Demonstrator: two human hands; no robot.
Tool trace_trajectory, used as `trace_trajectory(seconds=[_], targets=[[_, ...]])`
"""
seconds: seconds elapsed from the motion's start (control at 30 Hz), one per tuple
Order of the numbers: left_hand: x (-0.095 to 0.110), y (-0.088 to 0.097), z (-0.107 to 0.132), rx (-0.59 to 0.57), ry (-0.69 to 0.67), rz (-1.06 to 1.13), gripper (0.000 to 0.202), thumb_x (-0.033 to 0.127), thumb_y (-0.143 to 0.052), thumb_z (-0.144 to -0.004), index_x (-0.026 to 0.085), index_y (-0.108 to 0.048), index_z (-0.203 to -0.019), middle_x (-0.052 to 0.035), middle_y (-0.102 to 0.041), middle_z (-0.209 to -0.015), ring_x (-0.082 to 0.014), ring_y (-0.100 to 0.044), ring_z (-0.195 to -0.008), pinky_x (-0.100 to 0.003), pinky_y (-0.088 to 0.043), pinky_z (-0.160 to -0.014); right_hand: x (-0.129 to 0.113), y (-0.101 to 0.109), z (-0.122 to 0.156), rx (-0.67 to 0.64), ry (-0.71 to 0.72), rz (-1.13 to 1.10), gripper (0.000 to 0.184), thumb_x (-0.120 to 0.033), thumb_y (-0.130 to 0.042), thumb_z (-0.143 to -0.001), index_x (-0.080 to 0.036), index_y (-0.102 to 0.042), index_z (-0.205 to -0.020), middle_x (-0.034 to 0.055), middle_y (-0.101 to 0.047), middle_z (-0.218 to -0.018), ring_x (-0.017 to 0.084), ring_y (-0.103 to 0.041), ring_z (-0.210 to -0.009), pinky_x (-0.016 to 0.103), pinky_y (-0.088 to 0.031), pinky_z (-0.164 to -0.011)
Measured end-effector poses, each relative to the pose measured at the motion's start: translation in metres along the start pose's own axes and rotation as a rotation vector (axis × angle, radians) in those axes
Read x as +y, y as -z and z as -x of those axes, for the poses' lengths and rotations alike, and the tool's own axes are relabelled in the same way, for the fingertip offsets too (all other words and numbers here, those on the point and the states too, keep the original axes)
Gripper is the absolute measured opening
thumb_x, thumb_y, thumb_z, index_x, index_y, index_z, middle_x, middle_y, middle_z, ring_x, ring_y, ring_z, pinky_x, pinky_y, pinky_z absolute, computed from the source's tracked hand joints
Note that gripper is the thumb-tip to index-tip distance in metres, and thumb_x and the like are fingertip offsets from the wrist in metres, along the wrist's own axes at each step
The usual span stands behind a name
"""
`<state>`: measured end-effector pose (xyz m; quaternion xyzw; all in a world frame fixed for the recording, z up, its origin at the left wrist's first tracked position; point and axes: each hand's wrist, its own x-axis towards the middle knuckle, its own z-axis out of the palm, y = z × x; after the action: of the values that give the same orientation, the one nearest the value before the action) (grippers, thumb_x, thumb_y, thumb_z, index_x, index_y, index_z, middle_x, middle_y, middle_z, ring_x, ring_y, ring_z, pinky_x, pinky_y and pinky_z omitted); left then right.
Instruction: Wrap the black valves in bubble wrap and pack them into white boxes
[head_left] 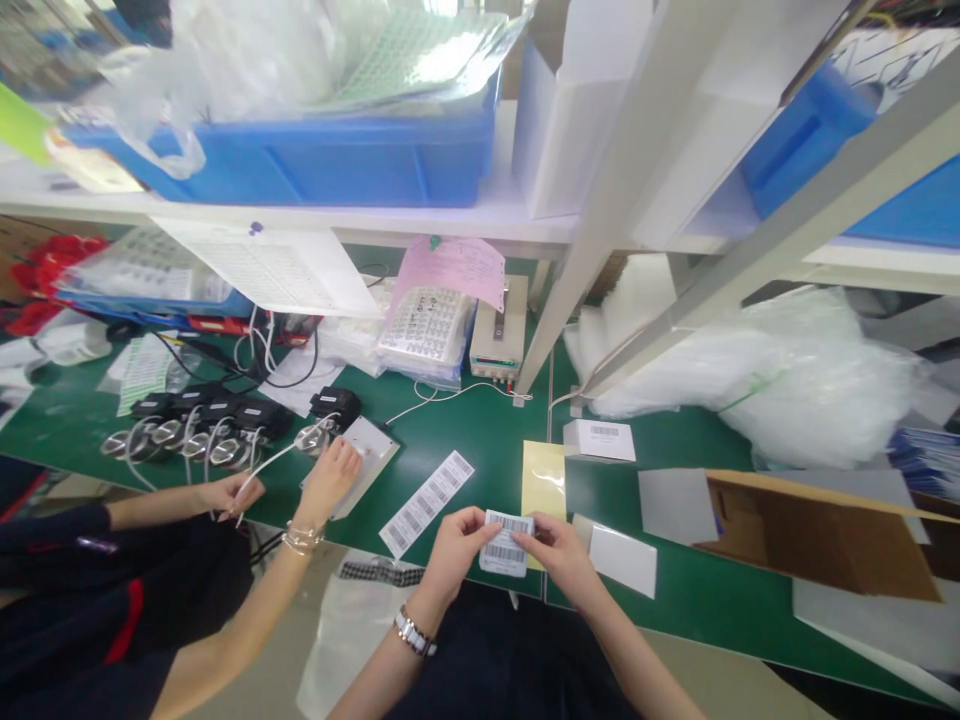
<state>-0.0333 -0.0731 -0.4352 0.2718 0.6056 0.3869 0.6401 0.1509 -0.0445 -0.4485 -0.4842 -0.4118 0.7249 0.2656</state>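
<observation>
Between my two hands, over the front edge of the green bench, is a small white card with printed barcodes (504, 556). My left hand (459, 548) pinches its left edge, thumb on top. On the opposite edge my right hand (556, 552) grips it the same way, thumb on the printed face. A strip of barcode labels (427, 503) lies on the bench left of my hands. Just behind my right hand lies a yellow sheet (544, 472), partly covered. A flat white box (622, 558) sits to its right.
At left, a co-worker's hands (334, 480) handle a white cable by a metal plate (371, 455). Several black devices (251, 415) stand beyond. A small white box (598, 440), an open cardboard box (810, 530) and a power supply (499, 335) are around. Slanted shelf posts (592, 230) rise ahead.
</observation>
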Motion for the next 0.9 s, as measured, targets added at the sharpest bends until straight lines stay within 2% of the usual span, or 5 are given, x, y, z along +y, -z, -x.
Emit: trace_trajectory(seconds=[0.27, 0.43, 0.53, 0.67, 0.9], targets=[[-0.001, 0.006, 0.009, 0.027, -0.032, 0.006, 0.038, 0.053, -0.075, -0.075, 0.017, -0.063, -0.072, 0.0005, -0.064, -0.067, -0.0153, -0.057, -0.066, -0.026, -0.045, -0.065, 0.008, -0.016, 0.001, 0.12, -0.001, -0.063, 0.04, -0.058, -0.08, -0.077, -0.019, -0.071, -0.07, 0.0004, -0.065, -0.062, 0.015, -0.053, -0.059, 0.027, -0.038, -0.057], [-0.002, 0.013, 0.011, 0.008, -0.048, -0.043, 0.039, 0.051, -0.075, -0.074, 0.017, -0.06, -0.064, 0.002, -0.058, -0.061, -0.0135, -0.051, -0.06, -0.025, -0.039, -0.06, 0.012, -0.021, -0.001, 0.141, -0.005, -0.137, 0.038, -0.053, -0.084, -0.073, -0.022, -0.075, -0.094, 0.0023, -0.073, -0.084, 0.02, -0.064, -0.079, 0.031, -0.047, -0.072], [0.0, 0.017, 0.012, -0.005, -0.072, -0.091, 0.039, 0.049, -0.075, -0.074, 0.018, -0.057, -0.061, 0.0042, -0.051, -0.058, -0.0118, -0.044, -0.058, -0.024, -0.033, -0.057, 0.013, -0.022, -0.006, 0.141, -0.006, -0.153, 0.035, -0.049, -0.086, -0.071, -0.021, -0.074, -0.087, 0.0002, -0.069, -0.076, 0.017, -0.061, -0.073, 0.029, -0.044, -0.069], [0.0, 0.02, 0.013, -0.035, -0.096, -0.127, 0.039, 0.047, -0.076, -0.074, 0.018, -0.055, -0.06, 0.0048, -0.048, -0.058, -0.0116, -0.042, -0.059, -0.025, -0.031, -0.058, 0.012, -0.019, -0.011, 0.107, -0.011, -0.134, 0.044, -0.047, -0.085, -0.071, -0.023, -0.074, -0.105, -0.002, -0.068, -0.074, 0.016, -0.059, -0.07, 0.028, -0.043, -0.067], [-0.009, 0.023, 0.006, -0.019, -0.072, -0.101, 0.046, 0.052, -0.077, -0.073, 0.019, -0.049, -0.058, 0.0054, -0.046, -0.056, -0.0112, -0.04, -0.057, -0.024, -0.028, -0.055, 0.009, -0.012, -0.013, 0.111, 0.024, -0.005, 0.028, -0.045, -0.083, -0.07, -0.02, -0.074, -0.076, 0.0005, -0.068, -0.07, 0.017, -0.058, -0.067, 0.029, -0.043, -0.064]])
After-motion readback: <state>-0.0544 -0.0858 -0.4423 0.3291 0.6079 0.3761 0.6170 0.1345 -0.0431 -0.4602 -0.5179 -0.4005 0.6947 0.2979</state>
